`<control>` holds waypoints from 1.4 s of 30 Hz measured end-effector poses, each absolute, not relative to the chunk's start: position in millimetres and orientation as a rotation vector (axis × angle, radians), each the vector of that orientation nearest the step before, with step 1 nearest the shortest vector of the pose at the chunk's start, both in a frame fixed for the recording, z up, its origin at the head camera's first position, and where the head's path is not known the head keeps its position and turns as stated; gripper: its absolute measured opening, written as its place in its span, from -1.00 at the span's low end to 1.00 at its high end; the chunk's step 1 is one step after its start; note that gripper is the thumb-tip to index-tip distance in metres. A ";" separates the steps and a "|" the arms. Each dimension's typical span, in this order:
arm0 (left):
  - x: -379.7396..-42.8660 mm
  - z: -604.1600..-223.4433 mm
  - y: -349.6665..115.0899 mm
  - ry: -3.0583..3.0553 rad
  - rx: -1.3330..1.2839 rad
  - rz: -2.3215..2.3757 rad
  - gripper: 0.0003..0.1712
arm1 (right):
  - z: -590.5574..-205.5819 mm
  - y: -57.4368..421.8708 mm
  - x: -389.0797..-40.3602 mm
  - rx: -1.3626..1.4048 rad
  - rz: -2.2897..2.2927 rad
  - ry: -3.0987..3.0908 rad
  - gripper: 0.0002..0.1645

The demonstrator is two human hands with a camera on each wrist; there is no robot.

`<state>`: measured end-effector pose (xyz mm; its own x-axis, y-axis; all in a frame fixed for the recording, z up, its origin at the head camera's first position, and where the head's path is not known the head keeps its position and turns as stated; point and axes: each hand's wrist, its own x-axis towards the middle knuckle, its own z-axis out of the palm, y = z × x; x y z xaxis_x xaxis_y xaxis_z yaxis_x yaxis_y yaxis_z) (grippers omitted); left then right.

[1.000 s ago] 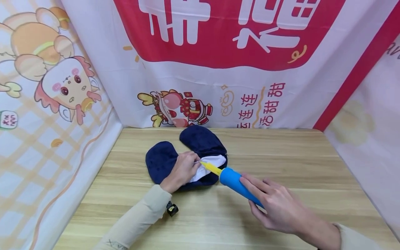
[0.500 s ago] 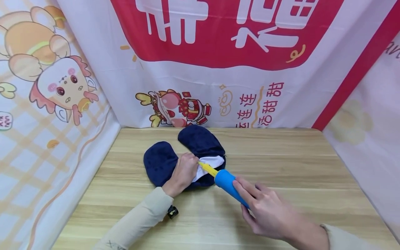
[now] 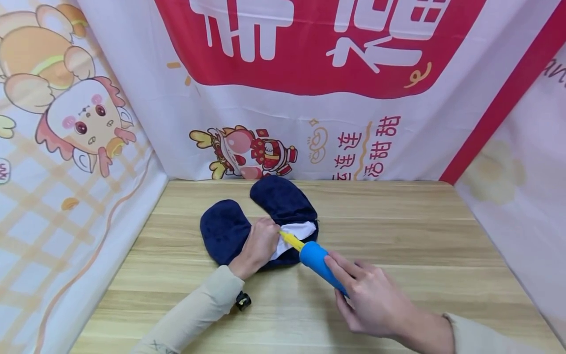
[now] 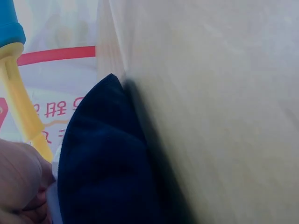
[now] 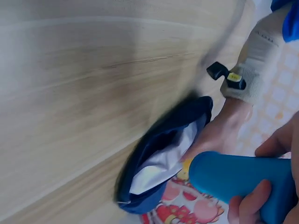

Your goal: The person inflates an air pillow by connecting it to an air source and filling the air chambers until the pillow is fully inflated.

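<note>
navy plush cover [image 3: 225, 228], shaped like a u with two rounded lobes, lies on the pale wood-grain table [image 3: 398, 231], left of the middle and toward the far side, one lobe reaching up to the back hanging [image 3: 435, 132]. its curved part gapes on the side nearer the right hand [image 3: 373, 300], and white lining [image 3: 305, 228] shows in the opening. the left hand [image 3: 260, 242] rests over the cover, fingers curled and pinching the white lining where the yellow nozzle [image 3: 292, 240] meets them; the very tip is hidden by those fingers. that nozzle juts from the blue pump [image 3: 319, 261], whose barrel the right hand grips, thumb on one side and fingers on the other. the pump slants above the table, its yellow end pointing up and left toward the cover. beige sleeves [image 3: 194, 309] cover both forearms, and a small black device [image 3: 242, 300] sits at the left cuff. beyond the table, the back hanging carries a big red patch [image 3: 309, 73] with white characters, while the left hanging [image 3: 106, 177] has an orange check and a cartoon animal [image 3: 84, 115].
</note>
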<state>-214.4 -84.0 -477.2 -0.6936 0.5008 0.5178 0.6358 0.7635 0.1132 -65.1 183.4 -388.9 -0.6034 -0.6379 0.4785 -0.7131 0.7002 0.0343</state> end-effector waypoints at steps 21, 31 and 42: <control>-223.1 -475.7 -97.7 -2.523 -0.840 -0.335 -0.65 | -407.8 173.3 -74.5 0.888 0.477 -2.574 -0.23; -245.4 -464.3 -117.8 -2.497 -0.852 -0.261 -0.78 | -407.1 151.1 -85.2 0.790 0.478 -2.610 -0.20; -194.5 -458.1 -122.5 -2.481 -0.750 -0.597 -0.82 | -402.8 162.5 -80.9 0.738 0.684 -2.643 -0.19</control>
